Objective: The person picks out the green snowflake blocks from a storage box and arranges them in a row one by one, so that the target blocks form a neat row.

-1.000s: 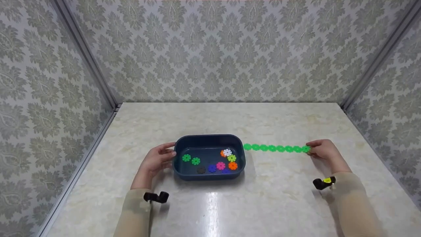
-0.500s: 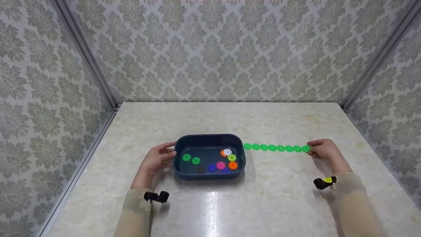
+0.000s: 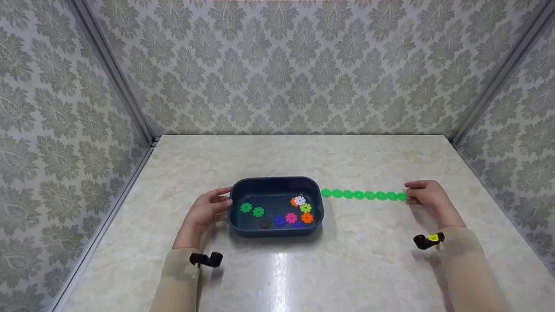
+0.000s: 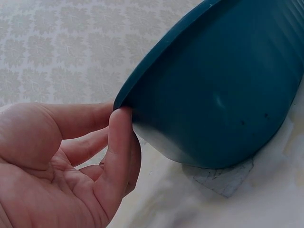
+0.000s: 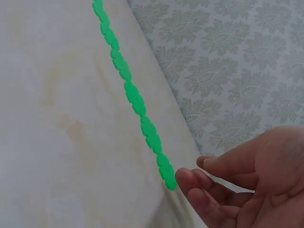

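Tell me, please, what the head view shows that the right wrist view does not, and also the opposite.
Only the head view shows the blue tray, the loose coloured gear pieces inside it, and the left hand touching its left rim. Only the right wrist view shows, from close, that the fingertips of the right hand are at the chain's end, with no clear grip. Both show the green chain lying flat on the table.

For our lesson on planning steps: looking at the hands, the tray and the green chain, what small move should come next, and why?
Probably the left hand, touching the tray rim, reaches in for a loose green gear: the green chain is all green, its far end by the right hand.
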A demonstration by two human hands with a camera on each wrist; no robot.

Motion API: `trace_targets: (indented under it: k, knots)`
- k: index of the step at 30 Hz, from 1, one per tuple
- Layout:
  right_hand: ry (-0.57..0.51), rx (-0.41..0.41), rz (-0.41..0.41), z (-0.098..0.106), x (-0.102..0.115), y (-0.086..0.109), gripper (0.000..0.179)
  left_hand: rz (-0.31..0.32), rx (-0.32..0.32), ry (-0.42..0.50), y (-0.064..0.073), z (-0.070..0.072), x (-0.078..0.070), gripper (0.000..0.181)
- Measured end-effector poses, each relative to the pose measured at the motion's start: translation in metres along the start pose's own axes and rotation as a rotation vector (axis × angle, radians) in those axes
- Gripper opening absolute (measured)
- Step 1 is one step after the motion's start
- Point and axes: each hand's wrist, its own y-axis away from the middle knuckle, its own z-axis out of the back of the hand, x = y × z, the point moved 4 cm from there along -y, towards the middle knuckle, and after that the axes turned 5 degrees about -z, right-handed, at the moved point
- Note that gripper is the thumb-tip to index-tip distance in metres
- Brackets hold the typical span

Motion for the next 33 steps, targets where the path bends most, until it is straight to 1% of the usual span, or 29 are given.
trace_targets:
  k: [4, 11, 20, 27, 33]
  knots:
    - [0.037, 0.006, 0.05, -0.004, 0.013, 0.004, 0.05, 0.001, -0.001, 0.007, 0.001, 0.0, 0.0, 0.053]
    - [-0.016, 0.025, 0.083, -0.017, 0.038, 0.014, 0.052, 0.005, -0.011, 0.011, 0.001, 0.0, -0.001, 0.053]
    - [-0.021, 0.048, 0.197, -0.04, 0.074, 0.024, 0.046, -0.003, -0.01, 0.015, 0.0, 0.0, 0.0, 0.052]
    - [-0.045, 0.097, 0.241, -0.064, 0.105, 0.032, 0.041, -0.008, -0.004, 0.018, 0.001, -0.001, 0.0, 0.053]
    - [-0.072, 0.154, 0.308, -0.09, 0.132, 0.04, 0.039, -0.003, -0.008, 0.027, -0.001, -0.001, -0.001, 0.054]
